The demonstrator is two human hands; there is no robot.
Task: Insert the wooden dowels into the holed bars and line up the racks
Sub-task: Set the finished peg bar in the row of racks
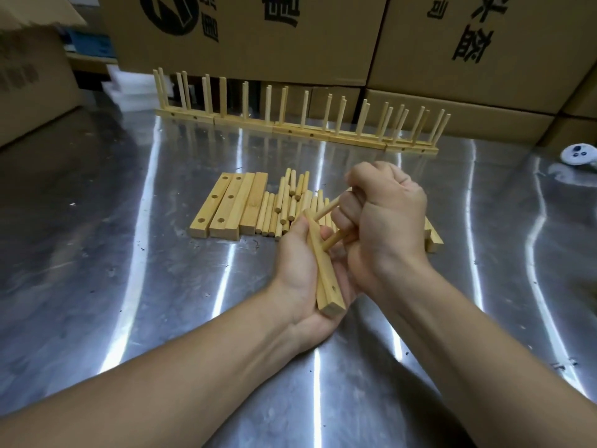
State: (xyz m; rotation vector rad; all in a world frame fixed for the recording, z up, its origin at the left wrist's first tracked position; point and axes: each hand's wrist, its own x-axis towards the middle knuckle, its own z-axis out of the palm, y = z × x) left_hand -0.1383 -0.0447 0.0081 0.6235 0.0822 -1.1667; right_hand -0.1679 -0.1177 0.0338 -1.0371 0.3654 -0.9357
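Left grip point(300, 270) curls round the holed bar point(326, 282), held on edge in the palm, with one empty hole showing near its near end. Right grip point(387, 221) is fisted tight round two dowels point(327, 209) that meet the bar's right face.

Likely the seating step. Push straight along each dowel, brace the bar from behind, don't twist.

Loose dowels point(284, 205) and spare bars point(232, 205) lie on the surface point(161, 286) beyond the bar. Finished racks point(290, 124) stand farther beyond it.
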